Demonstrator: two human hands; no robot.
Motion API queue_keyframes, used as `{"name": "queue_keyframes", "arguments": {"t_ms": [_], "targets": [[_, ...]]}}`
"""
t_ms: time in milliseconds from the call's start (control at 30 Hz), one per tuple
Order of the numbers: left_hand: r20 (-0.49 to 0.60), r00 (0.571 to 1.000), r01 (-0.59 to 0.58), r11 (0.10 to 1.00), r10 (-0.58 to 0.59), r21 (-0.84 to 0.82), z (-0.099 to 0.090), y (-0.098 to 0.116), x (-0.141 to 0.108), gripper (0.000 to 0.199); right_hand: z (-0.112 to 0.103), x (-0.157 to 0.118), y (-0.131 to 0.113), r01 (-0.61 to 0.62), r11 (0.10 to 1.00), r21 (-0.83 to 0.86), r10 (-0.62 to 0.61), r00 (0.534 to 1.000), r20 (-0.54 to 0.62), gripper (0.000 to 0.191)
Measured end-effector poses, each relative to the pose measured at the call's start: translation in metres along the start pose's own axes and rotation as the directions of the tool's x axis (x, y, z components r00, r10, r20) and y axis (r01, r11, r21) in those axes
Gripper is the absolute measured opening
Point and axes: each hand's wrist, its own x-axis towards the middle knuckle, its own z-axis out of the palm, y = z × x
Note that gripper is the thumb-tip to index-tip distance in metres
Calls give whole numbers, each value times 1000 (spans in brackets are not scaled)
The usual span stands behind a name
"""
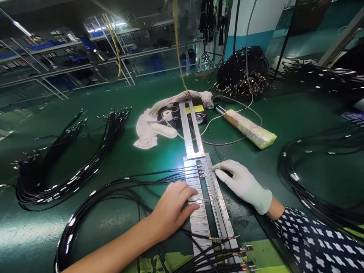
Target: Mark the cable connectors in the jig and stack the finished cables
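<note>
A long slotted metal fixture point(199, 223) lies on the green table in front of me. My left hand point(174, 206), bare, is over its left side, index finger and thumb closed about a black cable whose metal-tipped end point(204, 201) lies across the central gap. Most of that cable is hidden under the hand. Farther up, several cable ends point(200, 170) with copper-coloured tips sit side by side in the slots. My right hand point(239, 182), in a white glove, pinches at the fixture's right rail with thumb and index finger close together.
Cable bundles point(96, 167) lie at left, and coiled cables point(295, 174) at right. More connector-ended cables point(244, 254) cross the fixture's near end. Beyond are a black box point(200, 118), a white cloth point(146, 129), a wrapped tool handle point(250, 129) and a cable heap point(241, 72).
</note>
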Motion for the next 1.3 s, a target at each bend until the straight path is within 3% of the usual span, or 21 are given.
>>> {"name": "queue_keyframes", "arguments": {"t_ms": [133,233,400,500,667,800,1000,1233,1300], "targets": [[4,1000,-5,1000,5,-15,7,6,5,13,-1,-1,0,8,1000,-1,-8,1000,3,18],[-30,999,19,1000,-18,8,-3,-4,-5,12,-2,-2,0,9,1000,0,-9,1000,11,18],[-132,991,62,957,-25,282,-34,-35,-41,6,-4,0,-4,-9,1000,8,9,1000,17,17],[-141,990,57,932,-7,358,-38,-36,-49,11,-4,2,-6,-16,1000,6,16,1000,11,17],[-13,992,-124,985,126,120,-16,-21,-23,25,-3,0,-3,4,1000,-8,-4,1000,12,18],[-123,982,-147,988,141,-48,-13,-30,-2,29,-2,1,-2,23,1000,-14,-23,1000,15,18],[-70,965,-240,959,252,150,-21,-41,15,29,-2,2,-3,13,1000,0,-13,1000,4,16],[-53,955,-281,948,291,146,-22,-44,25,29,-2,2,-1,21,1000,-3,-21,1000,7,15],[-62,954,-272,932,294,239,-19,-44,20,31,-2,2,-1,23,1000,-6,-22,1000,12,15]]}}
